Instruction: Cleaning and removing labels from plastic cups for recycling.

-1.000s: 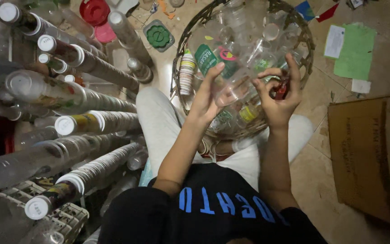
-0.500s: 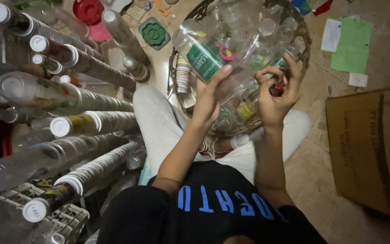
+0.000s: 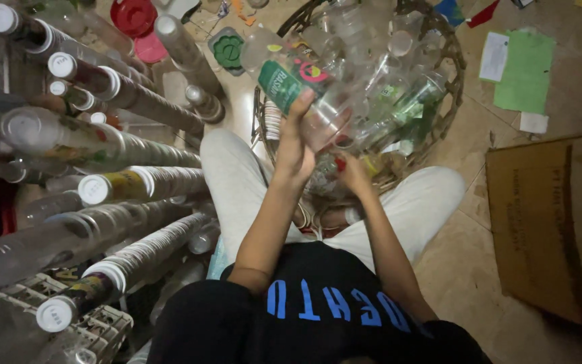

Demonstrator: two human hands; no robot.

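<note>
Head view: left hand at frame centre, fingers wrapped round clear plastic bottle w/ green label; long axis slanting toward upper left, over wicker basket. Right hand lower right of bottle, close, apart from it; fingers curled, whether pinching anything can't tell.

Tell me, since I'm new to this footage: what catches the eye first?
The left hand lifts a clear plastic bottle with a green label over a round wicker basket heaped with clear bottles. At left, long stacks of nested plastic cups fan outward.
</note>
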